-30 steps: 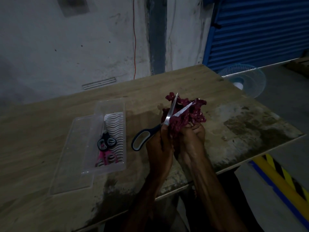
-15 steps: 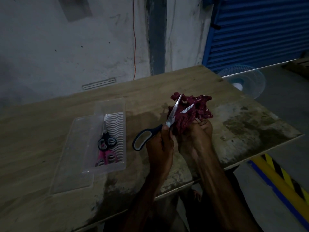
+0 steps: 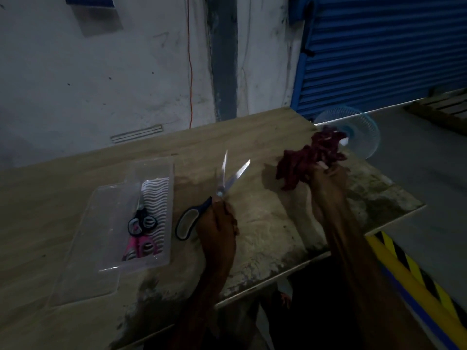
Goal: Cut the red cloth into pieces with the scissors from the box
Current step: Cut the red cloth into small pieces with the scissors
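While scissors (image 3: 222, 180) gape over worn wooden table (image 3: 265, 238), grey wall (image 3: 101, 84), blue shutter (image 3: 379, 46).

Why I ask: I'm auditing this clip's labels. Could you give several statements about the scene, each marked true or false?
1. The left hand grips scissors with blades apart. True.
2. The blades are biting into the red cloth. False: the cloth is off to their right, clear of them.
3. The right hand holds the red cloth. True.
4. The box is empty. False: a black-handled pair and a pink-handled pair lie in it.
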### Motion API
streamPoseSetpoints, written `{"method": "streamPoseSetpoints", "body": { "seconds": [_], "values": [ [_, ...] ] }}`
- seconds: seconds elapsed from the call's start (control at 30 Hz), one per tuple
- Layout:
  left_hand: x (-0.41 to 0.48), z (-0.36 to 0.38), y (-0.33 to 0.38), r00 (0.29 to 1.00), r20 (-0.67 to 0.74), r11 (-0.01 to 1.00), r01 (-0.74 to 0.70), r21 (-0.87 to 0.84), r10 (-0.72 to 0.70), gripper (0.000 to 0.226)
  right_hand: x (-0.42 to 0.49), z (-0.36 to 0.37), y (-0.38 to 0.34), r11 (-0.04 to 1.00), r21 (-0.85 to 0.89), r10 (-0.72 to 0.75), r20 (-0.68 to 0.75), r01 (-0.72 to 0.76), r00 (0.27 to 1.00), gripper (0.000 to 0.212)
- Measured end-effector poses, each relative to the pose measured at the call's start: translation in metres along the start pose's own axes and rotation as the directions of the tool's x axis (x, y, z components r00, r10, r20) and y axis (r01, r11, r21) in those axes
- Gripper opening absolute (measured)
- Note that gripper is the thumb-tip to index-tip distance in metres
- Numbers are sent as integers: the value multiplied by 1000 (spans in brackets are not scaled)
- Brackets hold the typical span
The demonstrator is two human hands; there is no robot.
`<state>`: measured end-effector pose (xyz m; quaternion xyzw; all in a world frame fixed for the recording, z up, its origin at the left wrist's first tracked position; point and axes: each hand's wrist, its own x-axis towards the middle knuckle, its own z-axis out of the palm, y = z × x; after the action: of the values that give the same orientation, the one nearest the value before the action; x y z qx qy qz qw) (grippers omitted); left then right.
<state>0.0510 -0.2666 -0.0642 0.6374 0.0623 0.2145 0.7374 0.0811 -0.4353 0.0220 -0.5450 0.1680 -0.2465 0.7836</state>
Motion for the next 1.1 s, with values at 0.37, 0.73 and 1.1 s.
{"method": "streamPoseSetpoints", "body": {
  "seconds": [0.37,0.73,1.1],
  "values": [
    [2,-6,-5,1000,9,998,21,58,-22,46,-34,-7,35,916,-27,394,237,-400,888,55],
    [2,-5,-6,999,26,1000,20,15,-20,43,-38,-42,30,784,-617,22,136,68,990,25],
    [2,-4,-6,1000,20,1000,7,28,-7,46,-75,-44,31,886,-321,422,254,-335,870,13]
  ]
}}
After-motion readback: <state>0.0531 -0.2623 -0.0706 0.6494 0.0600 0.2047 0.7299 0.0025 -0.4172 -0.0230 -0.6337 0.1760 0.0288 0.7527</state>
